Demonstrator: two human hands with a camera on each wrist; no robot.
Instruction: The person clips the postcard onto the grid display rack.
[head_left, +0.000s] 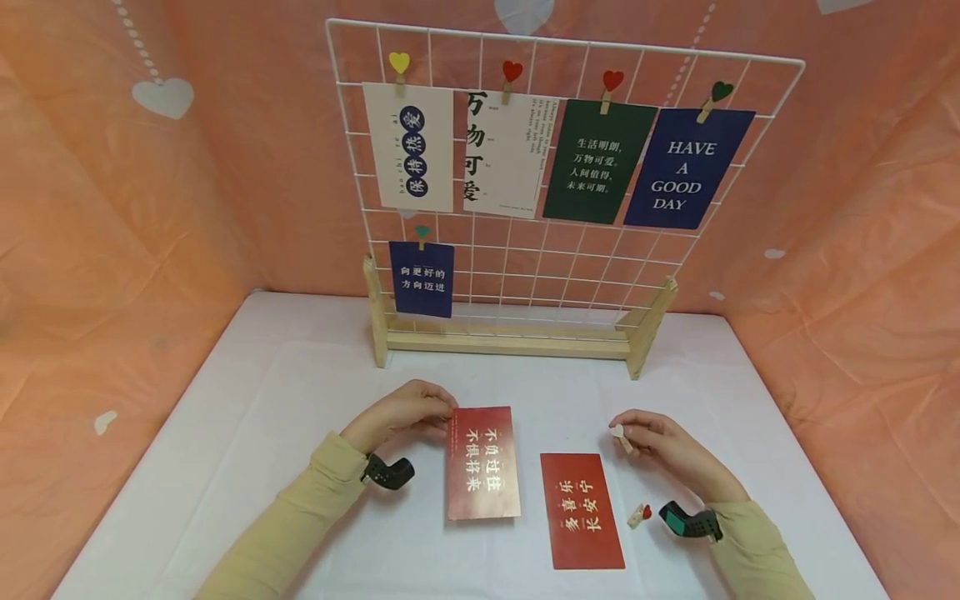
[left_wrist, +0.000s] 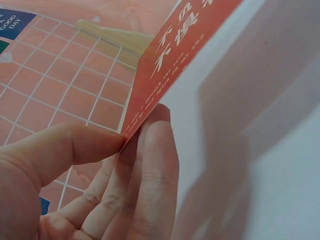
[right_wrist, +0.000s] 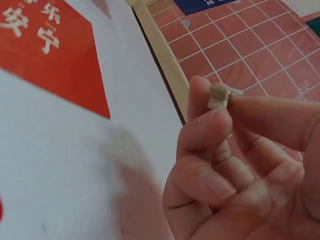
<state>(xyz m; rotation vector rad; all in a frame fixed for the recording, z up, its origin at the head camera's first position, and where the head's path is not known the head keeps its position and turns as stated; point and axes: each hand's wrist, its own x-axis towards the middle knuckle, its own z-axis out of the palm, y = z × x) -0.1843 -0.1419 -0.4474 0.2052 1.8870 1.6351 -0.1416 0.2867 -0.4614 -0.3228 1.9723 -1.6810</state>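
Observation:
My left hand (head_left: 408, 415) pinches a red card (head_left: 483, 479) with white Chinese characters by its upper left corner. In the left wrist view the thumb and fingers (left_wrist: 157, 165) grip the edge of this card (left_wrist: 165, 65), which is tilted above the white tabletop. A small wooden clothespin (head_left: 622, 439) with a white heart is pinched between thumb and fingers of my right hand (head_left: 667, 446). The right wrist view shows the clothespin (right_wrist: 218, 96) at the fingertips, partly hidden by them. A second red card (head_left: 583, 512) lies flat on the table between the hands.
A clothespin with a red heart (head_left: 640, 517) lies beside the flat card. Behind stands a white wire grid (head_left: 525, 283) on a wooden base (head_left: 510, 343). Several cards, among them a green card (head_left: 600, 162) and a small blue card (head_left: 422, 279), hang there from heart clothespins. Orange cloth surrounds the table.

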